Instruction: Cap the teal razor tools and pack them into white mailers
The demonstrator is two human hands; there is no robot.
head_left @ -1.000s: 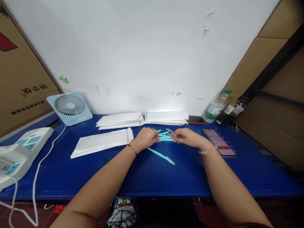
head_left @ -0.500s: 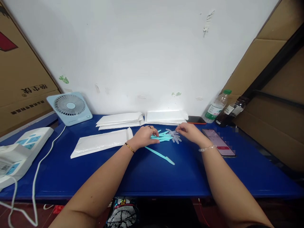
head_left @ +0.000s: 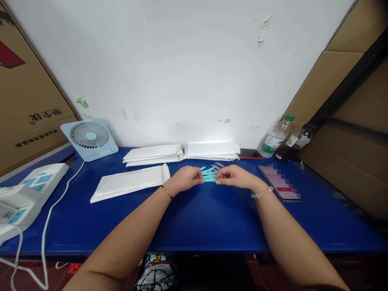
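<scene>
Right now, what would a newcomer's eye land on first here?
Most likely the bright turquoise sticks bunched on the blue tabletop, between the left grip and the right grip. Next, probably the white packet lying just left of the left grip, its pale surface sharp against the blue. The light-blue fan at the table's back left may draw a glance too.
</scene>
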